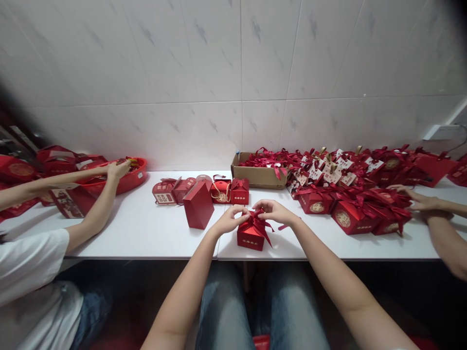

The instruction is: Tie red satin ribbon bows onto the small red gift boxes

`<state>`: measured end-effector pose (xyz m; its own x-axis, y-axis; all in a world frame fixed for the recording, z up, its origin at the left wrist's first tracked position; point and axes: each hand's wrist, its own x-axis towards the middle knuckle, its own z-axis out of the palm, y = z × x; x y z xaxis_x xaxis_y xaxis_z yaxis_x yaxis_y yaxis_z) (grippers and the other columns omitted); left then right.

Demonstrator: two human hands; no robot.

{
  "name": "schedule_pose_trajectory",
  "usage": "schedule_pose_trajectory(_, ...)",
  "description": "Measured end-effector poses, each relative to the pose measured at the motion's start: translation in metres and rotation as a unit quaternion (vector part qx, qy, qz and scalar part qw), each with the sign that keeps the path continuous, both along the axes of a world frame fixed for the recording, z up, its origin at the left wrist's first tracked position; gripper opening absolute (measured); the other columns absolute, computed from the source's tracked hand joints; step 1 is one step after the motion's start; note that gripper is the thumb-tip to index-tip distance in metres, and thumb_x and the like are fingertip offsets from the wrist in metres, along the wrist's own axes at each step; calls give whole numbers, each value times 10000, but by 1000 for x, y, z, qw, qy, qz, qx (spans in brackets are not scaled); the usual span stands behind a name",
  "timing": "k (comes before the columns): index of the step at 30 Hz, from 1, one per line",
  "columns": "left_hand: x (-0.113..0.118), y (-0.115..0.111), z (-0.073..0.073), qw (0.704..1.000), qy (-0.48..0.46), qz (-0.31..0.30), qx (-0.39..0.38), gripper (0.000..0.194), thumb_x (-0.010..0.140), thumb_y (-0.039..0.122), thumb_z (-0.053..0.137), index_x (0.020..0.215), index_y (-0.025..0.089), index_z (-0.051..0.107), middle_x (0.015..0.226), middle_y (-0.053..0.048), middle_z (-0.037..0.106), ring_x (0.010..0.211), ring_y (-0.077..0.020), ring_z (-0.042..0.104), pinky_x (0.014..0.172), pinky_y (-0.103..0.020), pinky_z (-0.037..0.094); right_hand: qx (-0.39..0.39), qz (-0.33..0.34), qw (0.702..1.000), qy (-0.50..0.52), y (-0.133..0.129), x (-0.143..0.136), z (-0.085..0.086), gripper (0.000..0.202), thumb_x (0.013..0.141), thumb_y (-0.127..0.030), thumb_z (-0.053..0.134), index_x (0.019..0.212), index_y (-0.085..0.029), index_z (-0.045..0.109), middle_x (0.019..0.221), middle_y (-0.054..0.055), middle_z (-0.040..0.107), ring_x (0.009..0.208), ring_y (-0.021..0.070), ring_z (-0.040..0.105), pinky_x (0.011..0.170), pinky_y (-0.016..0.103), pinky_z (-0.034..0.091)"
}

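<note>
A small red gift box with gold lettering stands near the table's front edge, a dark red satin ribbon gathered on its top. On the left side of the knot, my left hand is closed with thumb and fingertips pinching the ribbon. My right hand pinches it from the right, fingers bent over the loops. Ribbon tails hang down the box's right side. The exact contact under the fingertips is partly hidden.
A cardboard box of ribbons stands behind, with many tied red boxes to the right. Small red boxes and a tall red box stand left. Co-workers' hands reach into a red basin and toward the right-hand boxes.
</note>
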<state>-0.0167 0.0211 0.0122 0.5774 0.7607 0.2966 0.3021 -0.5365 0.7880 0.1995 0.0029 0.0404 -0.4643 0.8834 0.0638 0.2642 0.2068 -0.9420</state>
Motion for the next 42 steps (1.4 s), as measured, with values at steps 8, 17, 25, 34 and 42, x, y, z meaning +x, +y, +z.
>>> schedule_pose_trajectory(8, 4, -7, -3, 995, -85, 31, -42, 79, 781, 203, 536, 850, 168, 526, 870, -19, 572, 867, -144, 561, 830, -288, 445, 8, -9, 998, 60, 10, -7, -21, 262, 706, -332, 671, 889, -154, 611, 814, 31, 615, 696, 141, 567, 670, 293, 470)
schedule_pose_trajectory(17, -25, -3, -17, 990, -121, 68, -7, 153, 722, 86, 472, 840, 176, 504, 857, -7, 542, 859, -136, 530, 831, -286, 427, 23, -35, 996, 76, 11, -35, -34, 308, 704, -382, 680, 900, -158, 603, 812, 15, 593, 670, 121, 532, 637, 269, 423)
schedule_pose_trajectory(25, -40, 4, -27, 986, -159, 44, -41, 248, 636, 16, 445, 825, 163, 510, 772, 9, 537, 732, -110, 529, 726, -245, 434, 13, -44, 996, 71, 14, -57, -37, 355, 714, -440, 667, 923, -161, 600, 707, -3, 579, 580, 106, 495, 562, 250, 404)
schedule_pose_trajectory(34, -46, 2, -26, 985, -164, 41, -46, 204, 648, 47, 423, 780, 158, 532, 732, 13, 537, 711, -111, 517, 706, -242, 414, 21, -53, 995, 78, 16, -62, -44, 342, 721, -442, 665, 896, -153, 611, 682, -3, 587, 551, 101, 499, 548, 252, 411)
schedule_pose_trajectory(42, -47, -4, -16, 989, -129, 54, -48, 120, 769, 260, 574, 825, 157, 548, 740, 3, 554, 686, -113, 511, 636, -231, 395, 24, 23, 998, 59, 10, -52, -38, 352, 675, -382, 724, 931, -153, 647, 887, 62, 645, 780, 168, 596, 715, 310, 471)
